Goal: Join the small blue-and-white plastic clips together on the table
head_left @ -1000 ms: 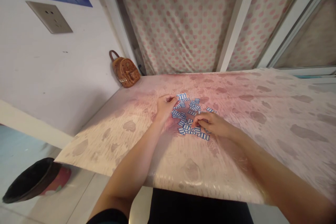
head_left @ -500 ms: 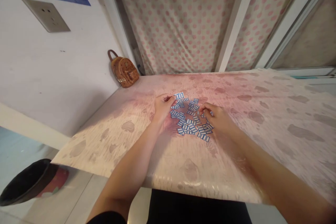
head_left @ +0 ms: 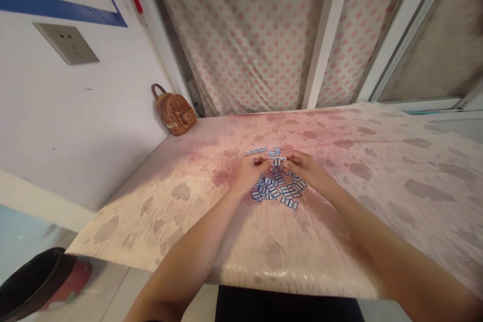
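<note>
My left hand (head_left: 252, 171) and my right hand (head_left: 305, 167) are close together over the table, fingers pinched towards each other. Between their fingertips is a small white strip with blue-edged blocks (head_left: 278, 162), gripped at both ends. Below and around the hands lies a loose pile of similar blue-and-white strips (head_left: 269, 188), some overlapping. A short row of them (head_left: 256, 151) rests beyond my left hand. What is printed on the strips is too small to read.
A patterned, glossy cloth covers the table (head_left: 181, 231). At the far left corner a small brown backpack (head_left: 176, 113) leans by the wall, below a socket (head_left: 68, 43). Behind hangs a dotted curtain (head_left: 249, 35). A dark bin (head_left: 41, 282) stands on the floor at left.
My left hand has moved right and nearer with its strip, and my right hand has shifted slightly to meet it. Both now hold the strip. The view has tilted a little.
</note>
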Motion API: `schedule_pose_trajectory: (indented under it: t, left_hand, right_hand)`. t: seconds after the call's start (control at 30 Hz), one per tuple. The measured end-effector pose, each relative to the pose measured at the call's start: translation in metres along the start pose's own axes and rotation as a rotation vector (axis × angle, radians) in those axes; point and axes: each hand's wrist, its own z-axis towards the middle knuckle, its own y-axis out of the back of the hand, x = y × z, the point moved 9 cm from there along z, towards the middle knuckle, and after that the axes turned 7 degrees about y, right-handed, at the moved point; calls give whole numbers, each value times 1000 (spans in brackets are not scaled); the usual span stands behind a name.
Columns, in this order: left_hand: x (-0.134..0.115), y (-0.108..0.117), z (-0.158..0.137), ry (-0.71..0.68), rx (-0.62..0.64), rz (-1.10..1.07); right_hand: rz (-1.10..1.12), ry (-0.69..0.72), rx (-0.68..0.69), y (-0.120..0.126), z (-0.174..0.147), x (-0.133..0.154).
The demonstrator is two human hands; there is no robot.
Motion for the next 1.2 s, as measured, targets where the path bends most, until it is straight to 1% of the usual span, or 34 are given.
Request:
schedule_pose_trajectory:
  t: [0.07,0.1,0.2,0.3,0.37,0.43,0.6,0.7,0.83,0.93,1.0,1.07,1.13,1.2]
  left_hand:
    - [0,-2,0,-7,3,27]
    - [0,1,1,-13,-23,37]
    - [-1,28,8,-39,-164,42]
    - [2,56,15,-44,-285,50]
    - [5,68,18,-41,-325,76]
    - [7,74,21,-51,-341,108]
    - [1,74,19,-100,-378,171]
    - [-4,72,16,-104,-377,167]
    - [-12,71,12,-91,-373,129]
    - [-16,70,10,-74,-368,107]
    - [-18,67,8,-68,-363,89]
    - [-18,62,7,-67,-347,64]
    - [-17,55,6,-63,-328,42]
    - [-15,47,4,-59,-299,20]
  right_hand:
    - [-17,9,-1,0,0,-2]
    - [-29,16,-24,3,0,-4]
    - [-137,29,-134,18,-2,-12]
    - [-340,36,-213,26,-2,-15]
    - [-467,49,-188,21,4,-14]
    - [-596,47,-117,8,17,-11]
    - [-910,-38,37,-20,54,-17]
    - [-997,-86,58,-28,68,-27]
    - [-1008,-97,40,-27,74,-33]
    - [-969,-48,-11,-19,71,-21]
    - [-834,26,-112,-7,64,-2]
    - [-604,107,-224,7,52,20]
    - [-447,125,-253,14,37,36]
    - [-363,109,-251,15,23,46]
